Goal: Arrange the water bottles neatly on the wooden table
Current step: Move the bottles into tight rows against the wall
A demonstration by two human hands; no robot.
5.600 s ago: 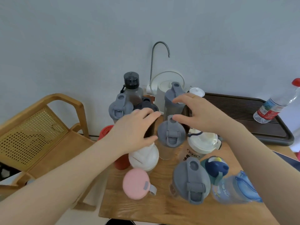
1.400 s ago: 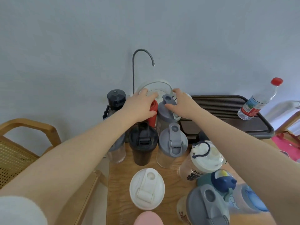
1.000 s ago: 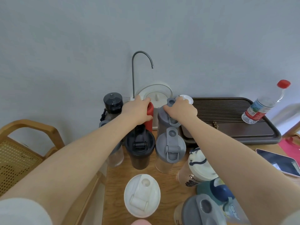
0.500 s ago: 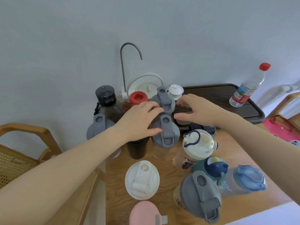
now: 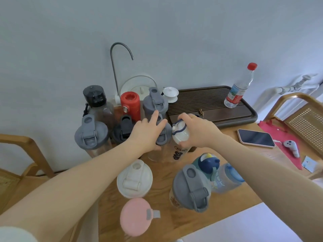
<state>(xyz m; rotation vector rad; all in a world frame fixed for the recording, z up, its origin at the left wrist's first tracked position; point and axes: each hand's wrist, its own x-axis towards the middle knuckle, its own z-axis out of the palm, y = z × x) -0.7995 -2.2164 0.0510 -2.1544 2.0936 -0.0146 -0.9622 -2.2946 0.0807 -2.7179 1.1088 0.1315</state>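
Observation:
Several bottles stand on the wooden table. At the back are a black-capped bottle, a red flask and a grey-lidded shaker. In front of them stand a grey-lidded shaker and a black-lidded one. My left hand rests with spread fingers on the lid of a grey-lidded shaker. My right hand grips the white-lidded shaker at its top. Nearer me are a white-lidded bottle, a pink-lidded one, a large grey-lidded one, a navy-capped one and a blue one.
A dark tea tray holds a clear plastic bottle with a red cap. A white kettle with a curved spout pipe stands by the wall. A phone and a red cloth lie at the right. Wooden chairs flank the table.
My right hand has come back from the rear grey shaker and closed on the white-lidded shaker. My left hand has slid right onto the middle grey lid. The view has tilted.

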